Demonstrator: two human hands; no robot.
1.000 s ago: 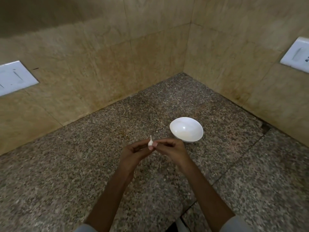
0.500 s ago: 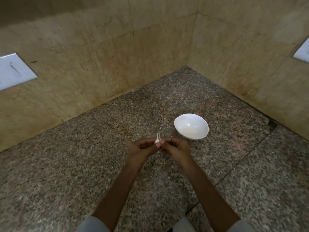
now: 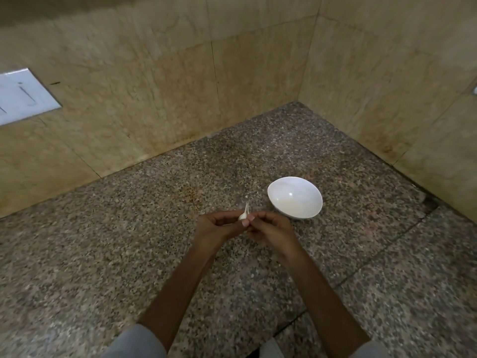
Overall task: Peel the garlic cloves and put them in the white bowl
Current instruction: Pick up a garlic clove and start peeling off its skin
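Now my left hand and right hand both pinch the garlic clove with their fingertips, mid-frame, just left of the white bowl. I should hold it firm and pull the thin skin off slowly, without squashing it.

No legible text, label, brand, number or sign is present. The flat white rectangular wall plate at 9 o'clock carries only dark marks, not readable characters.

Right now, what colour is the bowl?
White, plain and glossy; the head view shows the bowl best.
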